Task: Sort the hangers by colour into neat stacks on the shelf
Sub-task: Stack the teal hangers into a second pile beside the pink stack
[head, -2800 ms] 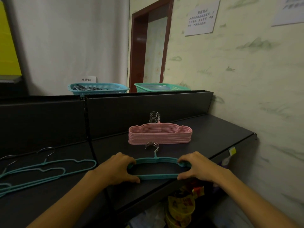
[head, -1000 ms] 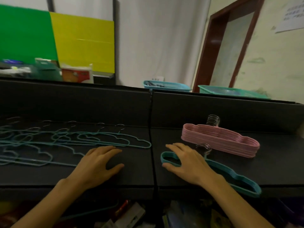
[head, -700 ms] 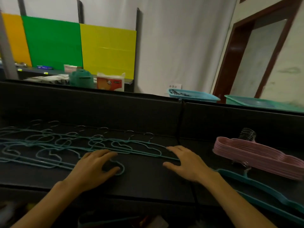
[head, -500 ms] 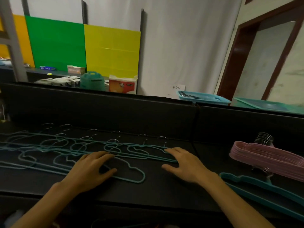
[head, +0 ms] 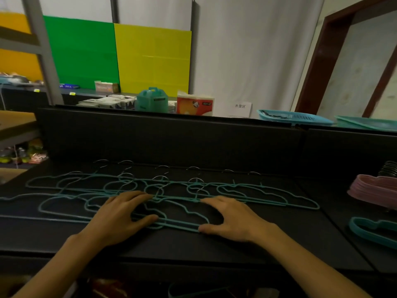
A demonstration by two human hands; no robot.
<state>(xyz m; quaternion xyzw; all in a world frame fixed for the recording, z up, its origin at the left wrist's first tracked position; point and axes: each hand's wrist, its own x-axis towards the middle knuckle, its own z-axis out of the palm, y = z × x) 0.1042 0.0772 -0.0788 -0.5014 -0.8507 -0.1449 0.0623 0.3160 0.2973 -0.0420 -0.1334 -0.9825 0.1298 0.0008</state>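
Bracketing the nearest teal hanger (head: pixel 182 220) among loose ones on the black shelf (head: pixel 279 244), left hand (head: pixel 120 218) and right hand (head: pixel 232 218) spread flat at its ends, apparently to lift it toward the teal stack (head: pixel 373 231) near right, before the pink stack (head: pixel 373 190).

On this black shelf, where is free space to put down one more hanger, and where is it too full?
Free: the front strip of the shelf near the wrists, and the gap between the spread teal hangers and the pink stack. Crowded: the middle and left, where the teal hangers overlap under the left hand and right hand.

Matt black shelf (head: pixel 279 237), matt teal hangers (head: pixel 247 186) with shiny metal hooks (head: pixel 194 168)
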